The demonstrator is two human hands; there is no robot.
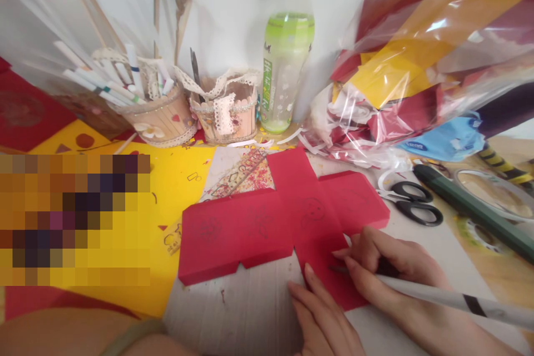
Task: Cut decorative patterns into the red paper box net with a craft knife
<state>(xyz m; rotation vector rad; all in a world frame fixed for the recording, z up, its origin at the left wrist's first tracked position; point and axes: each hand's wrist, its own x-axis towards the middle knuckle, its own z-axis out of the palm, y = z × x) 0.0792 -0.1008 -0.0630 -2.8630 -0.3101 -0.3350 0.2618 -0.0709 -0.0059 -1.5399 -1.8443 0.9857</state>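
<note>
Table [250, 311]: pale, strewn with craft supplies.
Yellow sheet [179, 189]: lies left, under the cutout's edge.
Cutout [267, 222]: red paper in a cross-shaped box net, flat at centre; faint pen drawings show on several panels, and the bottom panel looks only just started.
Bottle [287, 50]: stands behind, with two pen pots.
Scissors [411, 200]: right, untouched.
Right hand [387, 267]: grips a pen [442, 296], tip on the bottom panel.
Left hand [323, 311]: flat, fingers pinning that panel.
</note>
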